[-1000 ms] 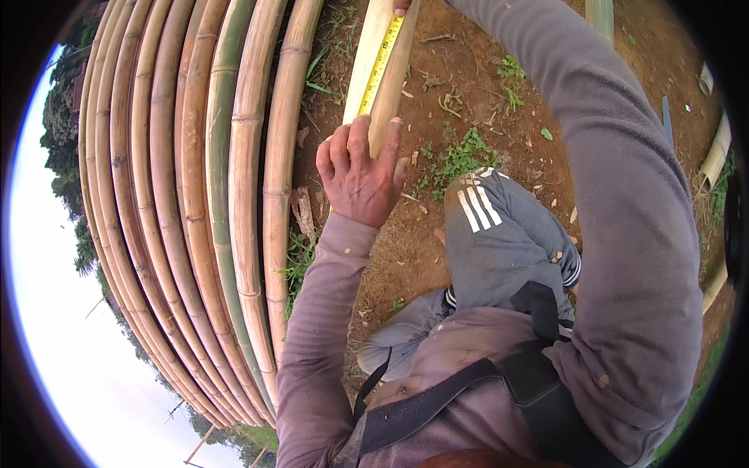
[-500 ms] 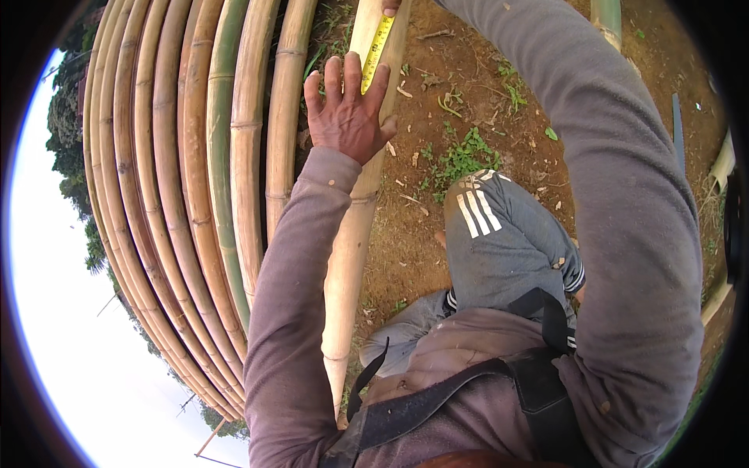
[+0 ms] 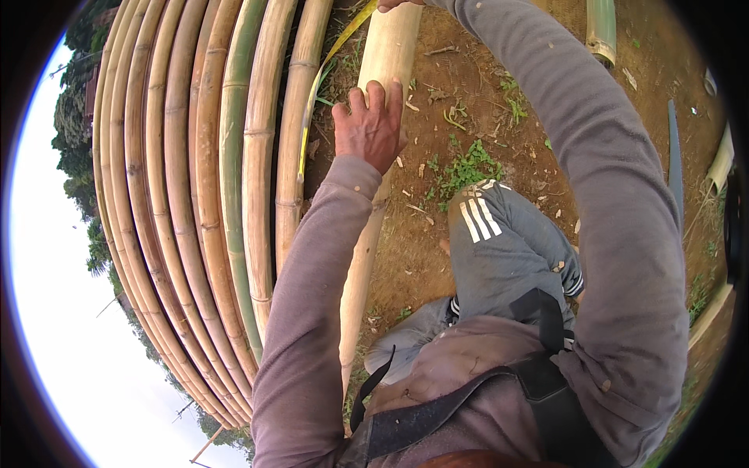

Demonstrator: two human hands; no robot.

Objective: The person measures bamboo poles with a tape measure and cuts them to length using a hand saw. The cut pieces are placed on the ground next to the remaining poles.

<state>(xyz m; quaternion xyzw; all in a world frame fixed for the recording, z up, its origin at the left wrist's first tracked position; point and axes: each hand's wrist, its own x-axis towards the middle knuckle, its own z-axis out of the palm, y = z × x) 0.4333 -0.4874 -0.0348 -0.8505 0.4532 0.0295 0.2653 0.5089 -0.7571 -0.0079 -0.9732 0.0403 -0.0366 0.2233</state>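
Note:
A pale bamboo pole (image 3: 390, 51) runs lengthwise before me, between the row of poles and the bare ground. My left hand (image 3: 369, 125) lies over it with bent fingers curled on its top, gripping it. At the upper edge, my right hand (image 3: 399, 3) shows only in part, its fingers closed at the yellow measuring tape (image 3: 347, 33). From there the tape blade bows left off the pole and hangs down beside the nearest pole of the row. The tape's case is out of view.
Several long bamboo poles (image 3: 261, 148) stand side by side on the left, one of them green. A green bamboo piece (image 3: 601, 31) lies at the upper right. Near the right rim are a blue-grey saw-like blade (image 3: 675, 148) and a cut bamboo piece (image 3: 722, 164). Weeds (image 3: 468, 168) grow by my knee.
The tape has swung off the pole's top to the left. My left hand has gone from flat and spread on the tape to bent on the pole, shifting slightly right and down.

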